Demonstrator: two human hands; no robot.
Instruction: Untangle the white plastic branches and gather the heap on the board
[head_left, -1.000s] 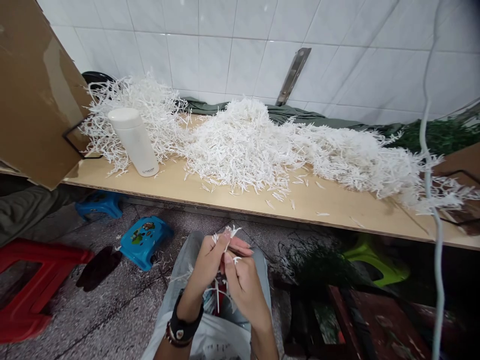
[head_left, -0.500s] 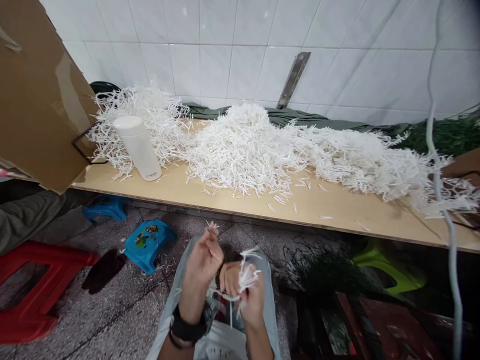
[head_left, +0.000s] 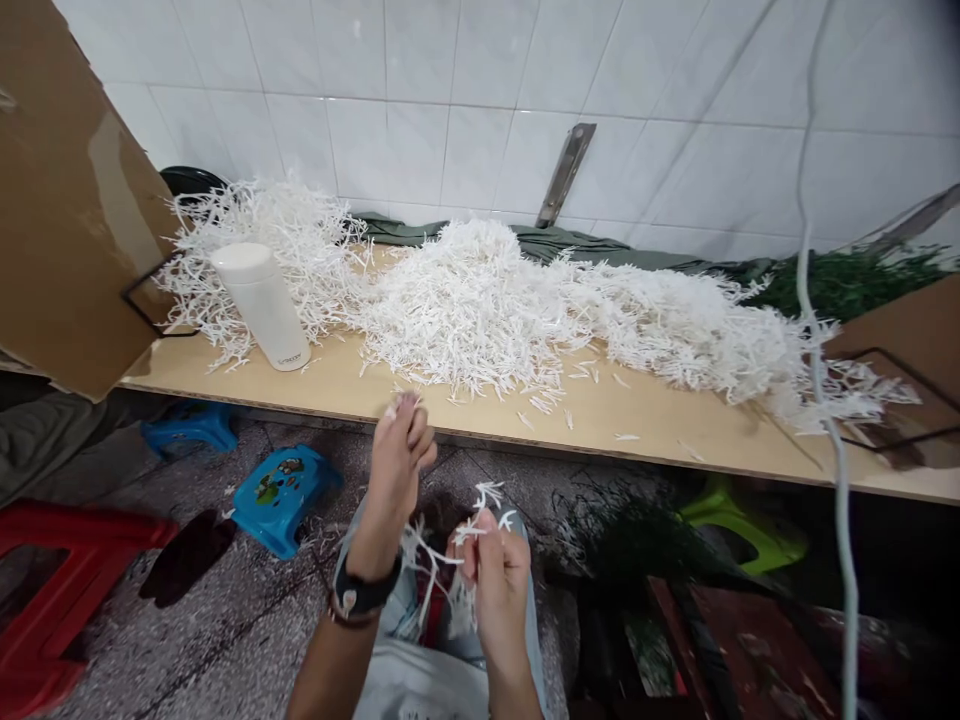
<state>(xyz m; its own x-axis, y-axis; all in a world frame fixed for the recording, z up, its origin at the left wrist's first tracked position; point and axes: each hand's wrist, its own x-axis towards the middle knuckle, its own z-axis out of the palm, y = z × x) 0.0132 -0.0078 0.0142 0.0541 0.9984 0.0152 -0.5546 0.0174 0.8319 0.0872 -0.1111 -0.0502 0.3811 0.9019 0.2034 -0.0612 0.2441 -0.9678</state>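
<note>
My left hand [head_left: 399,450], with a black wristband, is raised at the table's front edge. Its fingers are closed, and tiny white tips show at the fingertips. Over my lap, my right hand [head_left: 493,570] is closed round several white branching sprigs [head_left: 433,560], whose forked ends stick out above the thumb and towards the left wrist. In front of both hands, a large pile of short white sprigs [head_left: 465,310] lies on the wooden table [head_left: 360,397]. A second heap with longer white strands [head_left: 277,215] stands at the left.
A white bottle [head_left: 262,305] stands left on the table, beside a cardboard box [head_left: 67,220]. A grey cable [head_left: 825,400] hangs at the right. Below are a blue stool [head_left: 281,495], a red stool [head_left: 67,560], a green stool [head_left: 739,530] and dark green strands [head_left: 637,530].
My left hand has moved up and forward from beside the right hand to the table edge. My right hand has turned thumb up, still holding the sprigs. The view has shifted slightly right.
</note>
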